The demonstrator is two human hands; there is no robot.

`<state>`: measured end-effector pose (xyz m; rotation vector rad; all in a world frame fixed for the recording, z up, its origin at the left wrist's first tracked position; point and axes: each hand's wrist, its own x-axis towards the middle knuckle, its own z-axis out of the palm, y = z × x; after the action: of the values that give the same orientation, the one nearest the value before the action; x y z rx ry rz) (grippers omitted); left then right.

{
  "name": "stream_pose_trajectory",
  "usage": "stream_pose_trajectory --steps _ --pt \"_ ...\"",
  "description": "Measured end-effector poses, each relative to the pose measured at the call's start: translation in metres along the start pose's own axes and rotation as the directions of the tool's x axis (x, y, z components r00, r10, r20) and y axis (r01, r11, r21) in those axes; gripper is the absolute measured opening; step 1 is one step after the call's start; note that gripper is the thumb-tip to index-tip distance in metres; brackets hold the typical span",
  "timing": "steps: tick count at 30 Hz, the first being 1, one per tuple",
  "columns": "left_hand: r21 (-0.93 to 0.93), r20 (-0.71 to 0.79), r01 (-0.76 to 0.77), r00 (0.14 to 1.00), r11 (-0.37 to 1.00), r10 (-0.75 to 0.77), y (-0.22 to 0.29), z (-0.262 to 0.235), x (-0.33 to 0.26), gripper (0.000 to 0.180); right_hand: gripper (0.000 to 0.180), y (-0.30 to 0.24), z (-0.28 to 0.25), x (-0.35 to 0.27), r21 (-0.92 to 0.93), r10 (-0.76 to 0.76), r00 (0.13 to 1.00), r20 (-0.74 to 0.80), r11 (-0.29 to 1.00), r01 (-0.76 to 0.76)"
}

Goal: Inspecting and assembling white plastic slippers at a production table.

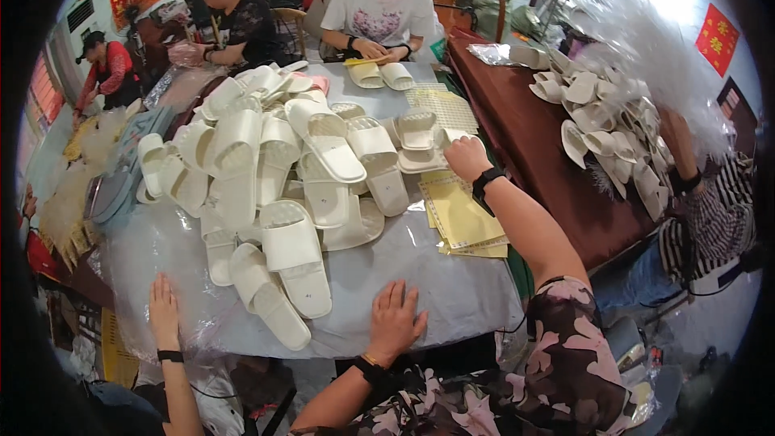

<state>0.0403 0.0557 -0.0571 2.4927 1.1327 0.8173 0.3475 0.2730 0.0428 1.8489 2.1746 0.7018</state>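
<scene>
My left hand (395, 319) lies on the near edge of the grey-covered table, fingers spread, nothing in it. Reaching farther out, my right hand (470, 160) has its fingers curled over a cream slipper (448, 137) at the right of the pile. Another slipper (416, 129) sits just left of that hand. Cream slippers (308, 178) are heaped loosely across the middle; two of them, one slipper (297, 252) and its neighbour (270, 295), point toward me. Yellow sticker sheets (460, 214) are stacked below my right wrist.
A co-worker's hand (164, 303) rests by clear plastic at the left. Across the table a person in a white shirt (379, 20) handles a yellow sheet over two slippers. On the right, a brown table (525, 137) bears more slippers, beside someone holding clear plastic bags (646, 48).
</scene>
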Motion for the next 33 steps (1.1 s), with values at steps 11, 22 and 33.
stream_pose_trajectory --steps 11,22,33 --pt "0.01 0.019 0.051 0.999 0.999 -0.051 -0.001 0.001 -0.003 0.05 0.03 -0.054 -0.012 -0.094 0.454 0.128 0.992 0.022 0.882 -0.124" --pt "-0.205 -0.086 -0.023 0.996 0.979 0.006 -0.014 -0.021 -0.021 0.047 0.052 -0.053 0.001 -0.155 0.613 0.141 0.986 0.088 0.772 -0.165" --pt "-0.047 -0.807 0.137 0.579 0.989 -0.119 0.0 -0.205 -0.036 0.016 0.052 -0.075 0.037 -0.169 0.899 0.332 0.936 0.118 -0.435 0.041"
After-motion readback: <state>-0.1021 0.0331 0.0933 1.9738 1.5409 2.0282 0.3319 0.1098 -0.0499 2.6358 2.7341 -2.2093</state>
